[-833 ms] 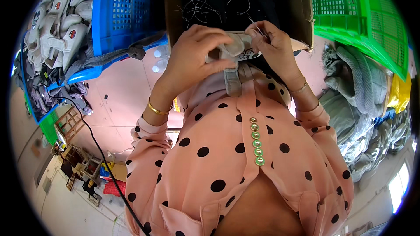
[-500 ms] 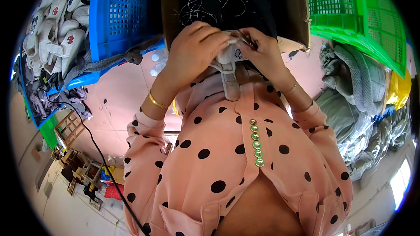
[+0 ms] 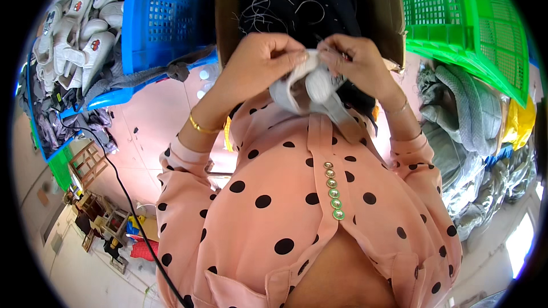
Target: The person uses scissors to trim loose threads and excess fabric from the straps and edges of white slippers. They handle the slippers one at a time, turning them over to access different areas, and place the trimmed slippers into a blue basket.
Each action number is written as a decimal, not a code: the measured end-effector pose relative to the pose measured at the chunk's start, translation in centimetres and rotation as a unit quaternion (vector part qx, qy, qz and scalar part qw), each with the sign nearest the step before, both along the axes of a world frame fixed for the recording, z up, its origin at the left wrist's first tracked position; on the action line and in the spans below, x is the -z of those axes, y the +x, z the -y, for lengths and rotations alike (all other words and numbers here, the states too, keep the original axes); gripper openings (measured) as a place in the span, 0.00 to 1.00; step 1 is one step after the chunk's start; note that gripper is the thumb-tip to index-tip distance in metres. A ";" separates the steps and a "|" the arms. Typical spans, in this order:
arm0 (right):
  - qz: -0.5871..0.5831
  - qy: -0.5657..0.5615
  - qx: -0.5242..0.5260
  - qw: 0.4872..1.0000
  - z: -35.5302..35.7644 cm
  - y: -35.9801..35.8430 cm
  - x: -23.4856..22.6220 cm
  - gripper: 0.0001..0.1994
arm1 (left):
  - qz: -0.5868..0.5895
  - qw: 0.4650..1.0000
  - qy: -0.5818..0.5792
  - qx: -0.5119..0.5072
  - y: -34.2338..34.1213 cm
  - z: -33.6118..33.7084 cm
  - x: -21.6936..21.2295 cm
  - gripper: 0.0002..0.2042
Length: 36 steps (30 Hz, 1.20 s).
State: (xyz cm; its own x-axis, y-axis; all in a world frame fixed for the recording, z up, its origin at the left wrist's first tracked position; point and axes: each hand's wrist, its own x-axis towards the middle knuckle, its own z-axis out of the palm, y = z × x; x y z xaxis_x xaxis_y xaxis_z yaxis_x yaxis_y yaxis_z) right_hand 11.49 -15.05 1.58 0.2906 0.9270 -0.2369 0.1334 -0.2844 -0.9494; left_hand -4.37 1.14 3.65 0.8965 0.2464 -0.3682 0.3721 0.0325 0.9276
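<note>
Between both hands, just above my lap, is a white fabric shoe upper [image 3: 321, 86] with a strap hanging from it. My left hand [image 3: 264, 60] is closed, with thumb and fingers pinching the upper's edge. My right hand [image 3: 358, 64] is closed at the opposite side of that edge, its fingertips close to the left ones. A small dark metal tool, which looks like thread snips [image 3: 318, 37], pokes out of my right hand; most of it is hidden by the fingers. Loose white threads [image 3: 264, 7] lie on black cloth [image 3: 337, 5] beyond the hands.
An open cardboard box [image 3: 394, 17] surrounds the black cloth. At left stands a blue plastic crate [image 3: 128, 28], beside a heap of white shoe uppers [image 3: 94, 51]. A green crate [image 3: 476, 40] is at right, above grey bundled fabric [image 3: 471, 108]. A black cord [image 3: 134, 199] runs down the left.
The shoe upper has been turned and spread so its opening shows, its strap swinging to the right. Both hands have shifted slightly, and the tool is now more hidden in my right hand.
</note>
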 end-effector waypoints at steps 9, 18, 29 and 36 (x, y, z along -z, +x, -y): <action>0.160 0.076 0.048 0.983 3.5 -3.9 -0.1 0.17 | -0.044 0.967 -0.245 -0.061 -3.2 3.0 1.2 0.11; 0.462 0.064 -0.038 0.884 4.8 -2.5 -1.6 0.19 | -0.051 0.953 -0.276 -0.118 -3.4 3.3 0.6 0.11; 0.472 0.072 -0.059 0.876 4.3 -2.5 -2.1 0.15 | -0.061 0.945 -0.285 -0.148 -3.7 3.7 0.6 0.10; 0.469 0.031 -0.055 0.881 4.4 -3.0 -2.6 0.16 | -0.056 0.938 -0.304 -0.161 -3.7 4.0 0.3 0.09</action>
State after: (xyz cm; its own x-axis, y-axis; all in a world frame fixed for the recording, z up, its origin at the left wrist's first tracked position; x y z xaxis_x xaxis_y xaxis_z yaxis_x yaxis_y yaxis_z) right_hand 8.53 -19.42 4.19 0.2402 0.9643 0.1115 0.8911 -0.1735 -0.4193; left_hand -8.02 -2.89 3.34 0.7594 0.2120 -0.6151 0.3460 0.6690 0.6578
